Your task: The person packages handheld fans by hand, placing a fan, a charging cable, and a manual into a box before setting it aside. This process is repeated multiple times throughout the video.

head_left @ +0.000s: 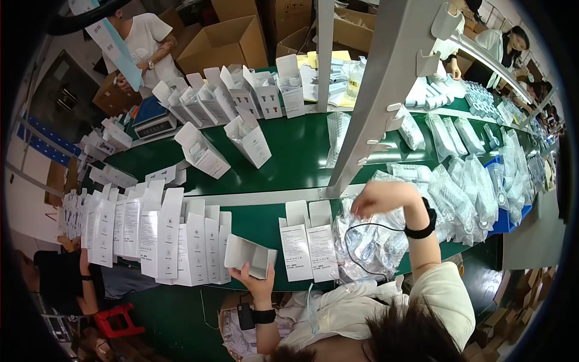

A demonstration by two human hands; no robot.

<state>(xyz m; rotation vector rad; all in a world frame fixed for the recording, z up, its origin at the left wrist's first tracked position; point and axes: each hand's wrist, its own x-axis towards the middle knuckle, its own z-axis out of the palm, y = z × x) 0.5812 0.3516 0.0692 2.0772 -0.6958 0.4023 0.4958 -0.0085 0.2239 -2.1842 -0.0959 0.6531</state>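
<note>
Bare green table (253, 220) lies open between my left hand (258, 283), which grips an open white box (249, 256), and the two flat cartons (309, 241) further right. To my left a packed row of standing white boxes (163, 238) blocks that side. My right hand (380, 199) sits over a heap of clear bags (374, 241), with a slanted grey post (380, 90) just behind it. Beyond the rail, green belt (295, 151) shows free around two open boxes (226, 148).
</note>
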